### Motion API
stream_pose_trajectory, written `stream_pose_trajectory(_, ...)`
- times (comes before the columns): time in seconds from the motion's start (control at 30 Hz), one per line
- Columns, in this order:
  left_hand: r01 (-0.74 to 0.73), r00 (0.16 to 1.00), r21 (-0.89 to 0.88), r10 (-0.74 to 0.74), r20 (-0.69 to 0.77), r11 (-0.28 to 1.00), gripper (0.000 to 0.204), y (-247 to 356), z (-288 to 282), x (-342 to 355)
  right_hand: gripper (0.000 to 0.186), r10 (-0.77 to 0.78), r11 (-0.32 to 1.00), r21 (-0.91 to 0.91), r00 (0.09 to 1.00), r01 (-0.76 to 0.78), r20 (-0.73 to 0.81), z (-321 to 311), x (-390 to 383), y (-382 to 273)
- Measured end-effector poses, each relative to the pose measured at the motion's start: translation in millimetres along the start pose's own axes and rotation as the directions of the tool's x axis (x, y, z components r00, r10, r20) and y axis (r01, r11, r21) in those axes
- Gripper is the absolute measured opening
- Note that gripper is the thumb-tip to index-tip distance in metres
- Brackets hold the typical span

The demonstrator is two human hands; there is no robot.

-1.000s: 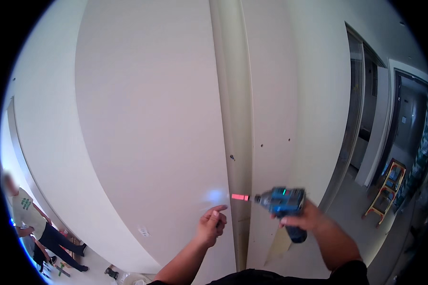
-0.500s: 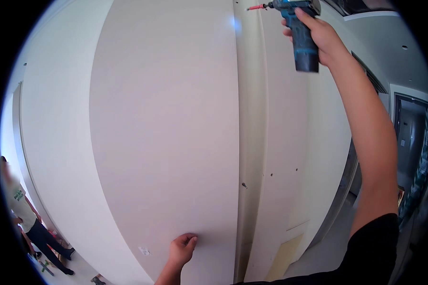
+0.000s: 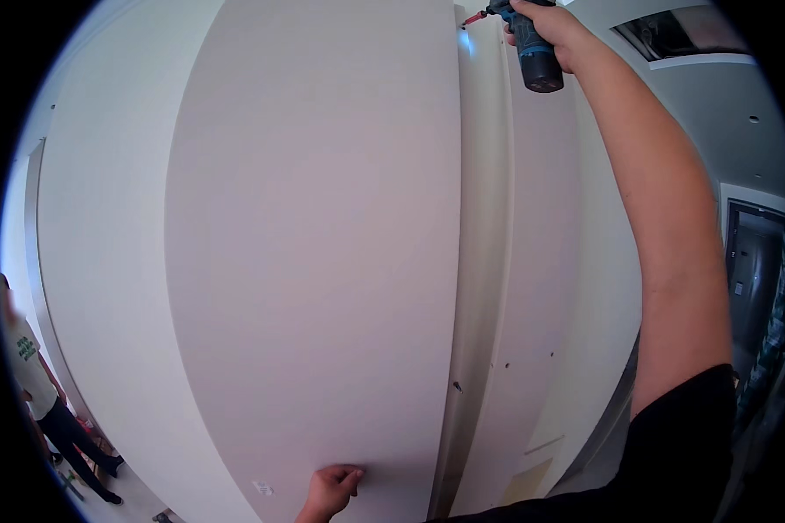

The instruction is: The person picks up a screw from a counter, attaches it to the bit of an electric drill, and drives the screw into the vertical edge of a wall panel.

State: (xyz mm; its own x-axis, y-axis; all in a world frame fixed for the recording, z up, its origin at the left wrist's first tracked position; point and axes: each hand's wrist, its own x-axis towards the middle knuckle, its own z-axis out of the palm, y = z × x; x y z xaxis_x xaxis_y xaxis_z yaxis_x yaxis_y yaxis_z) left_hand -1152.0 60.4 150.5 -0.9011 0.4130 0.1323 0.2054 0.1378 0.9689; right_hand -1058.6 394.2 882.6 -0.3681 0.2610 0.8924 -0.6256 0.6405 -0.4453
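My right hand [image 3: 556, 31], raised at the top, grips a blue and black cordless drill [image 3: 541, 68]. Its red bit [image 3: 475, 17] points left and meets a small dark spot, perhaps a screw head, in the narrow recess [image 3: 481, 218] beside a large pinkish-grey panel [image 3: 314, 235]. The drill casts a bluish light there. Low on the panel, my left hand [image 3: 331, 490] rests with curled fingers and thumb pressed together; whether they hold anything is hidden. A small dark screw-like fitting [image 3: 457, 386] sticks out lower in the recess.
Right of the recess stands a narrow panel [image 3: 536, 261] with small holes. A ceiling opening [image 3: 685, 35] shows at upper right, a dark door [image 3: 754, 270] at far right. At lower left, a person [image 3: 48, 392] stands near objects on the floor.
The view has shifted, so the panel's edge sits further right. The drill has moved up and its bit now reaches the dark spot in the recess. My left hand still touches the panel.
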Motion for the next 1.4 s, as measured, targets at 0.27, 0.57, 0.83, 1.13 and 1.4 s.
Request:
stream_pose_trajectory(0.27, -0.121, 0.987, -0.006, 0.119, -0.103, 0.993, 0.022, 19, 16, -18, 0.028, 0.032, 0.985, -0.173, 0.995, -0.015, 0.097, -13, -14, -39)
stream_pose_trajectory(0.57, -0.123, 0.992, -0.032, 0.123, -0.03, 0.992, 0.017, -10, 17, 4, 0.04, 0.046, 0.911, -0.411, 0.981, 0.036, 0.187, -5, 15, -64)
stream_pose_trajectory(0.83, -0.25, 0.966, -0.016, 0.25, 0.058, 0.968, 0.02, 10, 7, 11, 0.036, 0.05, 0.903, -0.423, 0.961, 0.073, 0.272, 17, 10, -43)
stream_pose_trajectory(1.13, -0.272, 0.962, 0.029, 0.271, 0.025, 0.962, 0.017, 9, 4, -6, 0.038, 0.006, 0.963, -0.269, 0.999, 0.006, 0.046, 25, -21, -67)
stream_pose_trajectory(1.4, -0.29, 0.957, -0.019, 0.29, 0.014, 0.957, 0.017, 13, 3, -9, 0.037, 0.168, 0.92, -0.367, 0.984, -0.136, 0.059, 11, 1, -86)
